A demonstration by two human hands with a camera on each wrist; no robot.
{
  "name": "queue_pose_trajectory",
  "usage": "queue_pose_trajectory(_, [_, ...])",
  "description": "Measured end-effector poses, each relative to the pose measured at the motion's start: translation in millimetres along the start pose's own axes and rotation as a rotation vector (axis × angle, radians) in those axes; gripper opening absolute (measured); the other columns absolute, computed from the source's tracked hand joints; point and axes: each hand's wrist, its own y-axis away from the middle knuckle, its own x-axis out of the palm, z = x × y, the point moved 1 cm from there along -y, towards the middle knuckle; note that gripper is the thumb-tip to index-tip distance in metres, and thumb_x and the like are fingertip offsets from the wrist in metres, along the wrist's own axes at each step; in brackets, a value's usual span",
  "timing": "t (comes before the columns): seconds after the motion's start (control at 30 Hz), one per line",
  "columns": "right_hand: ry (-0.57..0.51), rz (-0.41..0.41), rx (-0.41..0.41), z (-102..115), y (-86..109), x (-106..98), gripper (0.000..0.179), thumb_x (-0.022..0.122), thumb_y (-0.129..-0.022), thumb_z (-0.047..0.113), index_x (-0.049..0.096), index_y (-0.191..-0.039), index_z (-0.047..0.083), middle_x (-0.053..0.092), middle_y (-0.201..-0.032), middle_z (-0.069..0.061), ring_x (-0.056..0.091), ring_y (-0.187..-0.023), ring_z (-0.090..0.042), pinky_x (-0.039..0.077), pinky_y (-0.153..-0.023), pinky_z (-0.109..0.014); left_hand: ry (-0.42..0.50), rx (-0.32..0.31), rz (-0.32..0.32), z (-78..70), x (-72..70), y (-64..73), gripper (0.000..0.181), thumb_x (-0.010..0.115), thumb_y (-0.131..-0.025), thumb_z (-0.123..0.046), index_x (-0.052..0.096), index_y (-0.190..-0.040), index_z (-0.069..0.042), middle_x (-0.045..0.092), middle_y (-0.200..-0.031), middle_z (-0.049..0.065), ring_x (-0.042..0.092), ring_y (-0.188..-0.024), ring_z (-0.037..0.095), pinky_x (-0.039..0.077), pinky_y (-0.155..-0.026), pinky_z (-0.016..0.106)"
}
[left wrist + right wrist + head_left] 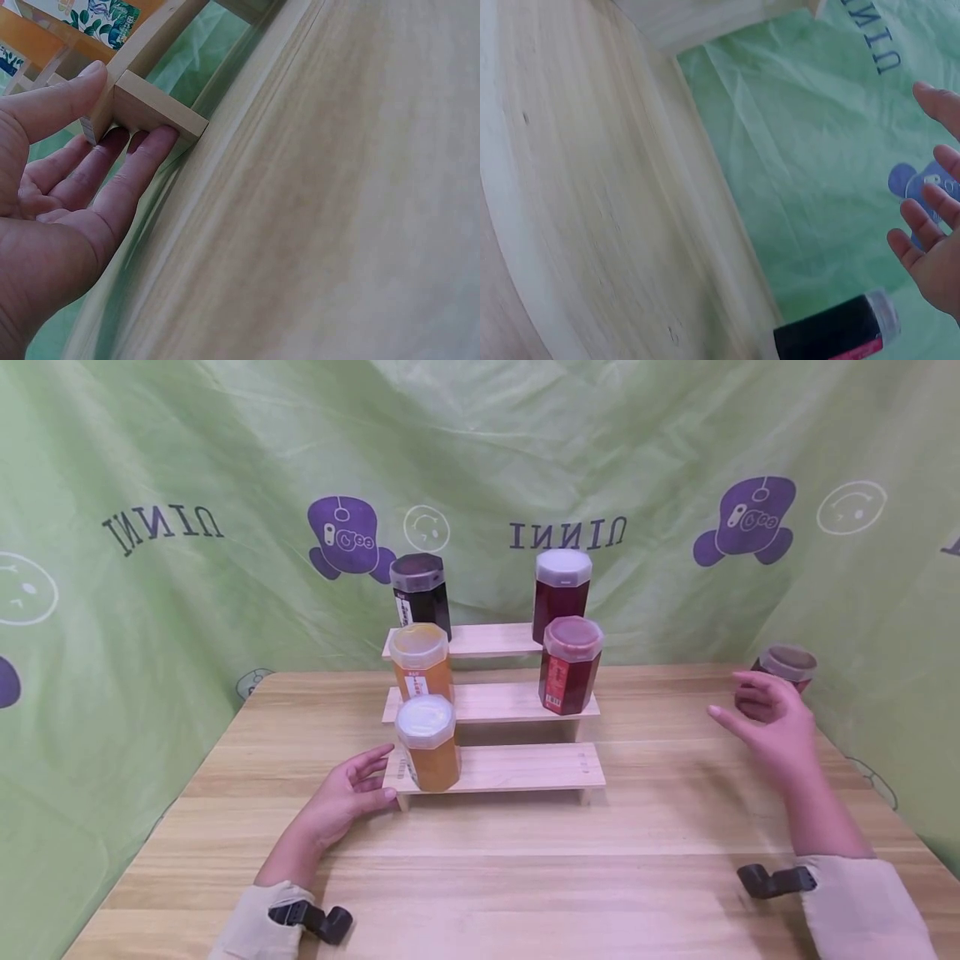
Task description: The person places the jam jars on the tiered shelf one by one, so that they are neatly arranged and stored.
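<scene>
My left hand (341,797) holds the left end of the lowest step of a three-step wooden stand (517,768). In the left wrist view its thumb (64,97) lies on the step's edge, with fingertips against the short leg (157,105). An orange jar (435,767) stands on that step beside the hand. On the right, my right hand (783,735) is raised with fingers spread and nothing in them. Just behind it, a dark jar with a clear lid (787,658) stands at the table's back right, partly hidden by the hand.
On the middle step stand another orange jar (423,672) at left and a red jar (566,677) at right. The top step bears a black jar (422,597) and a dark red jar (561,602). A green printed curtain (480,460) hangs behind the wooden table (510,885).
</scene>
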Motion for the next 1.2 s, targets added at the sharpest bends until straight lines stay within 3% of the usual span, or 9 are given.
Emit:
queue_pose_trajectory(0.17, [0.012,-0.017,0.064,-3,-2.5,-10,0.052,0.076,-0.085,0.016,0.055,-0.133,0.018,0.048,-0.11,0.019,0.05,-0.096,0.003,0.043,-0.077,-0.001,0.011,0.003,0.001,-0.8,0.1,-0.6,0.079,0.072,-0.082,0.003,0.031,-0.149,0.002,0.038,-0.143,0.028,0.056,-0.114,0.028,0.054,-0.091,0.03])
queue_pose_trajectory(0.43, [0.014,-0.052,0.128,-14,-8.0,-23,0.06,0.076,-0.086,0.019,0.051,-0.141,0.018,0.048,-0.115,0.012,0.048,-0.103,-0.007,0.042,-0.078,-0.003,0.003,-0.001,-0.003,-0.7,0.0,-1.1,0.08,0.073,-0.082,0.002,0.031,-0.149,0.001,0.038,-0.143,0.027,0.055,-0.115,0.029,0.054,-0.091,0.029])
queue_pose_trajectory(0.7, [0.04,-0.071,0.195,-23,-14.4,-36,0.067,0.076,-0.086,0.023,0.046,-0.146,0.024,0.045,-0.109,0.014,0.048,-0.093,-0.006,0.041,-0.069,-0.005,0.004,-0.003,-0.002,0.2,-0.1,-1.2,0.079,0.073,-0.082,0.002,0.031,-0.15,0.001,0.038,-0.143,0.027,0.055,-0.114,0.028,0.054,-0.091,0.029])
queue_pose_trajectory(0.83, [0.09,-0.059,0.26,-27,-18.2,-41,0.075,0.075,-0.086,0.033,0.037,-0.15,0.031,0.045,-0.131,-0.004,0.046,-0.11,-0.023,0.041,-0.069,-0.01,0.03,0.004,0.006,0.9,0.0,-1.7,0.079,0.071,-0.082,0.005,0.03,-0.149,0.002,0.038,-0.142,0.028,0.057,-0.111,0.025,0.055,-0.09,0.03])
queue_pose_trajectory(0.93, [0.104,-0.057,0.296,-30,-21.0,-43,0.077,0.073,-0.086,0.038,0.033,-0.152,0.035,0.03,-0.152,-0.014,0.038,-0.122,-0.036,0.04,-0.073,-0.014,0.044,0.008,0.01,0.8,0.3,-1.6,0.078,0.07,-0.082,0.007,0.03,-0.149,0.003,0.038,-0.142,0.029,0.058,-0.11,0.024,0.055,-0.09,0.03])
queue_pose_trajectory(1.07, [0.096,-0.074,0.305,-35,-23.3,-45,0.078,0.073,-0.087,0.038,0.031,-0.152,0.035,0.021,-0.159,-0.009,0.035,-0.128,-0.039,0.042,-0.089,-0.028,0.046,0.004,0.006,0.4,0.6,-0.9,0.079,0.071,-0.081,0.007,0.03,-0.149,0.003,0.038,-0.142,0.029,0.057,-0.111,0.025,0.054,-0.092,0.03])
queue_pose_trajectory(1.2, [0.102,-0.086,0.312,-39,-25.5,-47,0.079,0.072,-0.087,0.039,0.03,-0.153,0.033,0.02,-0.16,-0.006,0.032,-0.133,-0.036,0.039,-0.095,-0.032,0.047,-0.005,0.004,0.4,0.4,-0.3,0.08,0.072,-0.082,0.006,0.03,-0.15,0.003,0.038,-0.143,0.028,0.057,-0.113,0.026,0.054,-0.092,0.031])
